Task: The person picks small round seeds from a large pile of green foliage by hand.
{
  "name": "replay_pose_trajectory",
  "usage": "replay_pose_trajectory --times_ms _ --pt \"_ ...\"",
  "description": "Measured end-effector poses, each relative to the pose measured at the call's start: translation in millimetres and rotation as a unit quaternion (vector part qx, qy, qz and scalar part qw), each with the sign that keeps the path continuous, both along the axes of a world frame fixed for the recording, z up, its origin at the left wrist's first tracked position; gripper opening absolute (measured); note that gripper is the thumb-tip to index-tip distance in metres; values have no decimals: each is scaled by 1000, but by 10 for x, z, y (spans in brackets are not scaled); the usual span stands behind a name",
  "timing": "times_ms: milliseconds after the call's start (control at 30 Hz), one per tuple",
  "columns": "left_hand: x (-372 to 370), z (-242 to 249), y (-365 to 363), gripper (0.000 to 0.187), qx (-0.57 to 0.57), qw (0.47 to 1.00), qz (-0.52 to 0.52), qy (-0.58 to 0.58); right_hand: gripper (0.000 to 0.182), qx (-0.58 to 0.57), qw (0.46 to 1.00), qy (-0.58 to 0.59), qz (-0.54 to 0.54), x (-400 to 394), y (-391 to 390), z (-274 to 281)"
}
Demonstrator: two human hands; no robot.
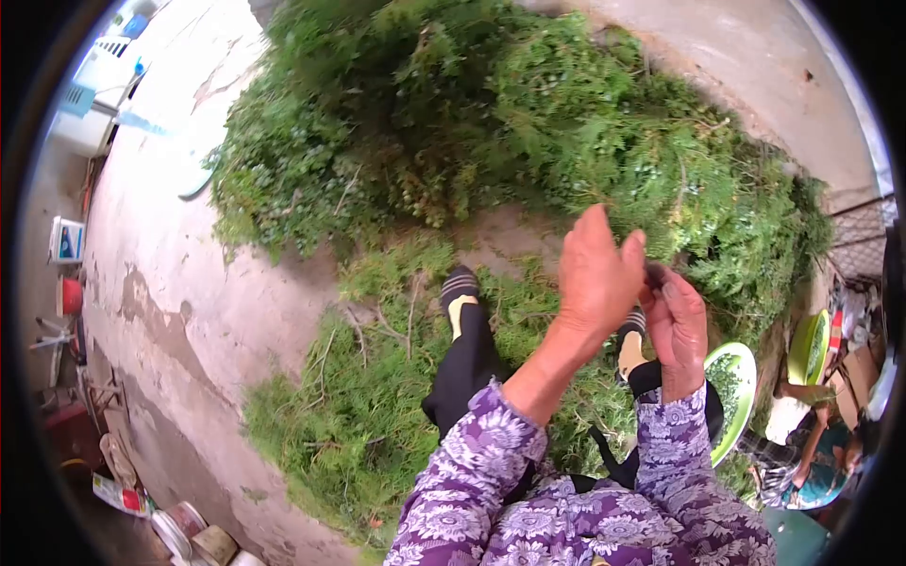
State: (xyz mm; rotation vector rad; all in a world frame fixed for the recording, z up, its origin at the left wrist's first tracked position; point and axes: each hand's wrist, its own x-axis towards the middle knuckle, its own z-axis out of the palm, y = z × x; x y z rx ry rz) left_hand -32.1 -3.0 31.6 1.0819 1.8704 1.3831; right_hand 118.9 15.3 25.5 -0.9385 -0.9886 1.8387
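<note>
My left hand (599, 274) is held up over the cut greenery, its fingers bent and turned away so that their tips are hidden. Close beside it on the right, my right hand (681, 321) has its palm turned up and its fingers curled, with a small dark spot at the fingertips. Whether either hand holds a sprig cannot be made out. A large heap of leafy green branches (377, 123) lies beyond the hands. More cut branches (349, 406) are spread around my feet. To the right of my right hand is a green-rimmed basin (746, 396) with green bits inside.
At the lower right a person (816, 467) sits near another green basin (807, 347) and cardboard pieces (859, 373). Along the left edge are a red container (70, 296), a white box and several tubs. Concrete floor (170, 283) shows on the left.
</note>
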Motion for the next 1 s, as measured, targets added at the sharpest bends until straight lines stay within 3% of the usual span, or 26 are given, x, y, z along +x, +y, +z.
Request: replay_pose_trajectory --times_ms 100,167,267,467,567,600,667,733,800,867,933,967,1000 --pt "48 -90 74 35 45 952 42 -300 32 -13 999 -13 33 47 73 109" --pt "25 -79 61 25 26 847 34 -530 32 -22 998 -24 51 64 106 150" --pt "49 -118 89 20 39 819 70 -568 32 -31 997 -4 69 45 142 80" --pt "163 -119 195 13 81 865 133 -476 32 -67 993 22 95 38 35 -29" --pt "167 -89 189 15 89 877 100 -462 32 -38 986 -42 154 154 74 -150" --pt "188 -72 184 16 94 900 93 -416 32 -37 988 -39 146 205 119 -146" --pt "251 -49 192 17 106 938 75 -321 32 15 983 -149 103 311 279 -129" --pt "350 -97 220 16 110 944 44 -307 32 34 983 -175 50 429 461 -38" --pt "444 -144 202 17 46 974 -47 -218 33 82 992 -91 -40 509 572 -25" --pt "549 -154 203 16 14 980 -98 -174 34 83 991 -85 -64 537 589 -19" --pt "628 -186 213 15 -66 978 -198 3 34 94 992 -87 -9 541 584 2" --pt "678 -257 206 15 -51 976 -212 22 34 92 992 -86 -25 572 594 13" --pt "716 -230 206 15 -53 972 -226 26 32 111 983 -138 43 611 617 23"
